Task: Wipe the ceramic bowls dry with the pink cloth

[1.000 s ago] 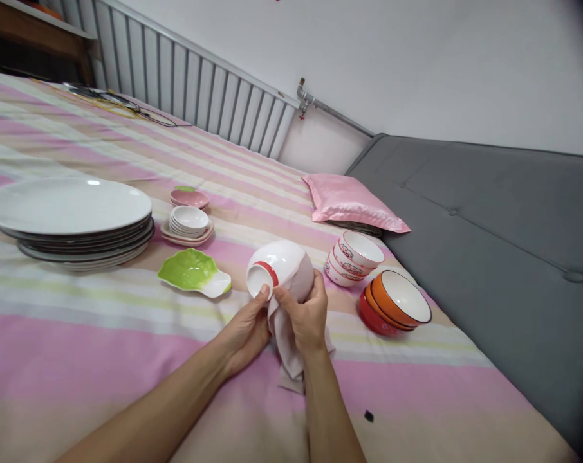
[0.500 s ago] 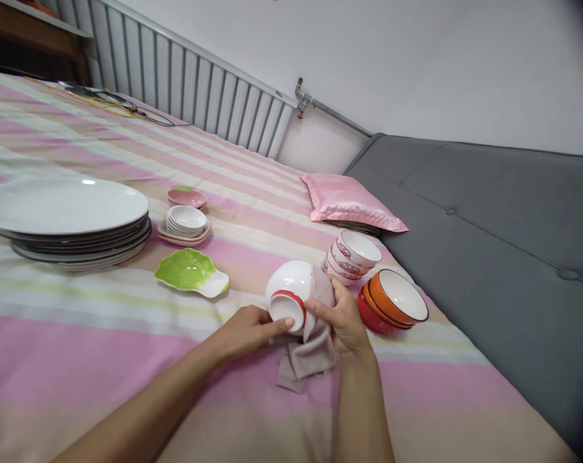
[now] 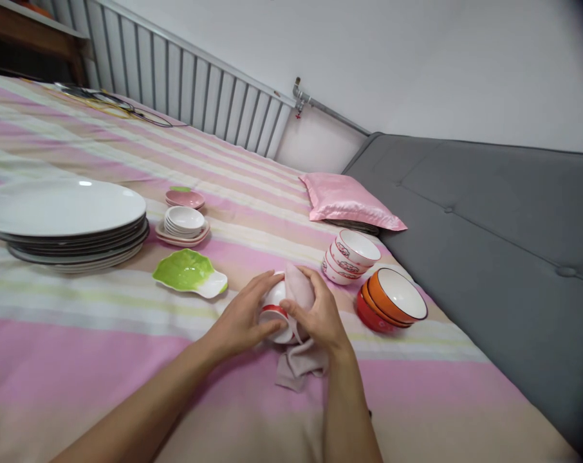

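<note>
A white bowl (image 3: 275,297) with a red ring round its foot is held between my two hands, its base tilted toward me. My left hand (image 3: 243,315) is closed round the bowl's left side, its thumb by the foot. On the other side, my right hand (image 3: 318,312) presses a pale pinkish-grey cloth (image 3: 298,287) against the bowl. The cloth's loose end hangs below onto the striped bedspread. Both hands hide much of the bowl, including its inside. Left of them lies a green leaf-shaped dish (image 3: 185,270) with a white end.
Stacked plates (image 3: 64,209) stand at left, near small white bowls (image 3: 185,218) and pink dishes (image 3: 185,198). Patterned white bowls (image 3: 358,247) and orange and red bowls (image 3: 392,296) are stacked at right. A pink pillow (image 3: 349,199) rests by the grey headboard (image 3: 489,212).
Both hands have shifted slightly left with the bowl. My left hand has come up round its side, and the cloth now covers more of the bowl's right part.
</note>
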A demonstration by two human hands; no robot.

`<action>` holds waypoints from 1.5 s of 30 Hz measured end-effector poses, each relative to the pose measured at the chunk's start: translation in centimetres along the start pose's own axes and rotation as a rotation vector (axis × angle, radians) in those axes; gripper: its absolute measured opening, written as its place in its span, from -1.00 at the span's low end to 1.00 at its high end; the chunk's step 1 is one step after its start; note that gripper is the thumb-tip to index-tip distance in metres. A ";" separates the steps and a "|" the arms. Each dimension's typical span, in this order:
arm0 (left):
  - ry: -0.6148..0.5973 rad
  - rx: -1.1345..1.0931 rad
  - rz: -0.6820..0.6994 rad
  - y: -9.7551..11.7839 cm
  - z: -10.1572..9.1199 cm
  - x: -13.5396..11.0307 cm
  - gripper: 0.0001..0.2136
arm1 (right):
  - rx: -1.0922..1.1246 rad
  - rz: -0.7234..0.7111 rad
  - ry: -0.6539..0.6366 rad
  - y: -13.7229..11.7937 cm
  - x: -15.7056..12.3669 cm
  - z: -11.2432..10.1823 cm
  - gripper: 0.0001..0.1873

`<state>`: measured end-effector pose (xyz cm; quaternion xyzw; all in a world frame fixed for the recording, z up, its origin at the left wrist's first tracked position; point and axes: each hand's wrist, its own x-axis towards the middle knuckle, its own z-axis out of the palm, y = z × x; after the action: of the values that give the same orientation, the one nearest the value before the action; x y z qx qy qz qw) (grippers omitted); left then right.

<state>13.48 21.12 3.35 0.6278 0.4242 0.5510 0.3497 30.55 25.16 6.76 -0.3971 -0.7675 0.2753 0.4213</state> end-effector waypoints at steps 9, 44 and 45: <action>0.028 0.113 0.048 -0.2 -0.2 0.1 -0.38 | -0.181 -0.156 0.090 -0.8 0.2 1.5 -0.66; 0.205 0.075 -0.256 -2.5 -0.6 0.8 -0.37 | -0.071 -0.001 0.054 3.1 0.2 4.1 -0.43; 0.214 0.061 -0.249 -2.5 -0.6 0.8 -0.39 | -0.056 0.011 0.047 3.2 0.1 4.1 -0.42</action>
<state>12.53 22.83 1.51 0.5185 0.5499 0.5542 0.3488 28.12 26.61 2.37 -0.4191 -0.7627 0.2467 0.4264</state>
